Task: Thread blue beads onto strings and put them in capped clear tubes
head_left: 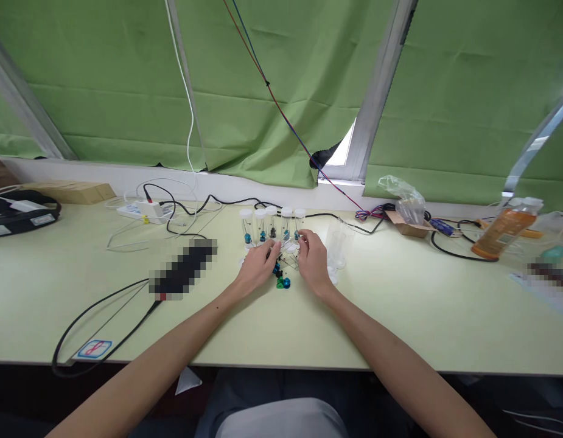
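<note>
My left hand (257,265) rests over the table with its fingers bent in and the thumb against them; whatever they pinch is hidden. Facing it, my right hand (314,263) has its fingertips curled close together by the rightmost tube, and I cannot make out what is between them. Beyond both hands stands a row of several clear tubes (262,226) with white caps, each with a small coloured part and thin stems inside. Between my wrists lie a blue round piece (287,283), a green piece (280,283) and darker small parts with thin pins.
Clear tubes (338,244) and white caps (332,275) lie right of my right hand. A blurred black device (183,271) with a looping cable is at left. Farther out are a power strip (146,212), a small cardboard box (406,225) and a tilted orange bottle (507,228).
</note>
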A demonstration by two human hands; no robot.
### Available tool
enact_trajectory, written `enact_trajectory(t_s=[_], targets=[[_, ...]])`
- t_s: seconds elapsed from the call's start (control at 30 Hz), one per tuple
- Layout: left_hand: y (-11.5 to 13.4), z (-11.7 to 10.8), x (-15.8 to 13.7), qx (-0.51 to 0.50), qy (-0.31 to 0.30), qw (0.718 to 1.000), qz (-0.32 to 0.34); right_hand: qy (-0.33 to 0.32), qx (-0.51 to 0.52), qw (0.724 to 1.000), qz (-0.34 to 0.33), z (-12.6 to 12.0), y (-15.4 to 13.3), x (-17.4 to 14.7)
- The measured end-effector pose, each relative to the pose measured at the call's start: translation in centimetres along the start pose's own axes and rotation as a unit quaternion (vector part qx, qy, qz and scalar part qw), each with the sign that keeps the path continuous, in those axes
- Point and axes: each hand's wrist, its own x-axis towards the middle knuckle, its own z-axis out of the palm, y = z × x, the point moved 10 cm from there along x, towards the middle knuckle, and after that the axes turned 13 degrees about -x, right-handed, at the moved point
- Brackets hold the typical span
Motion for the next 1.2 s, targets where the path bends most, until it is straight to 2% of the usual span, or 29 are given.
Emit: enact_trajectory(t_s=[0.4, 0.83, 1.2], targets=[[0.4, 0.0, -0.1, -0.014, 0.008, 1.000, 0.012, 0.036, 0.008, 0.999, -0.019, -0.9, -0.6, -0.1], [0.3, -0.1, -0.1, -0.030, 0.011, 0.999, 0.007, 0.038, 0.028, 0.999, -0.026, -1.0, -0.7, -0.1], [1.3, 0.5, -0.2, -0.038, -0.023, 0.999, 0.029, 0.080, 0.059, 0.995, 0.005, -2.2, -0.4, -0.2]])
